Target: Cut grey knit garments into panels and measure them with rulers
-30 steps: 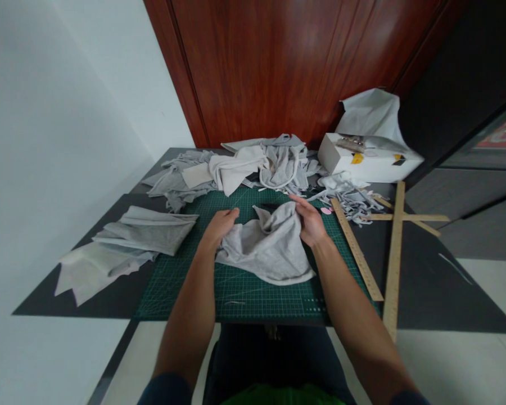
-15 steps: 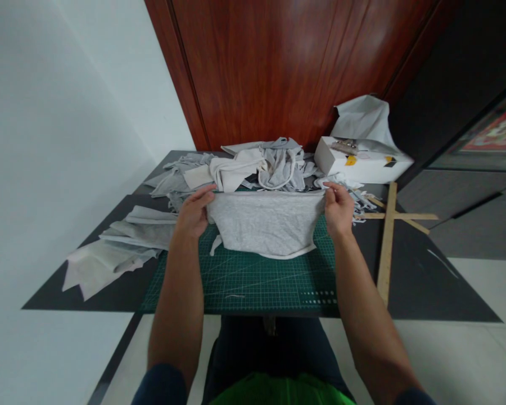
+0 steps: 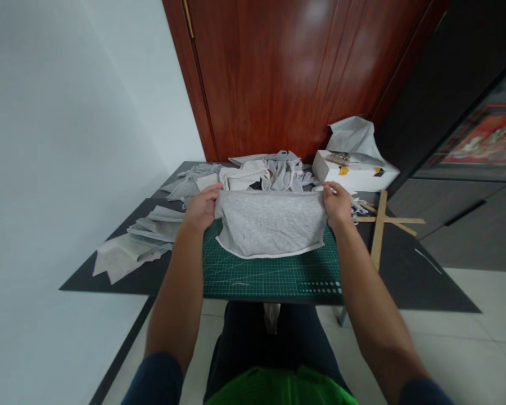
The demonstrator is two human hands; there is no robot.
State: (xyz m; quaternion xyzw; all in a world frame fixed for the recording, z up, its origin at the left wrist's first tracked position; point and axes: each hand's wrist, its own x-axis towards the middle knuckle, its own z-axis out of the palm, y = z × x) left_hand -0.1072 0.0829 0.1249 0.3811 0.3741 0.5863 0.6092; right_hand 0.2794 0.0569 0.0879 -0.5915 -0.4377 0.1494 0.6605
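Observation:
A light grey piece of fabric (image 3: 274,224) is stretched between my two hands over the green cutting mat (image 3: 270,277). My left hand (image 3: 203,207) pinches its upper left corner, and my right hand (image 3: 336,203) pinches the upper right one. The top edge runs nearly straight; the lower edge hangs in a slight curve with a rolled hem. Behind it lies a heap of grey and off-white cloth pieces (image 3: 244,175), partly hidden by the held fabric. To the left of my left forearm rests a stack of cut fabric pieces (image 3: 145,239).
At the back right stands a white box (image 3: 354,175) with a grey bag (image 3: 354,134) behind it. Crossed wooden rulers (image 3: 379,225) lie right of my right hand, beside thin white scraps (image 3: 358,207). A wooden door (image 3: 270,79) rises behind the dark table (image 3: 421,281).
The fabric has been turned or flattened: the loose flap at its lower left no longer shows, and its lower edge looks smoother. Both hands keep their corners. The camera view has shifted slightly.

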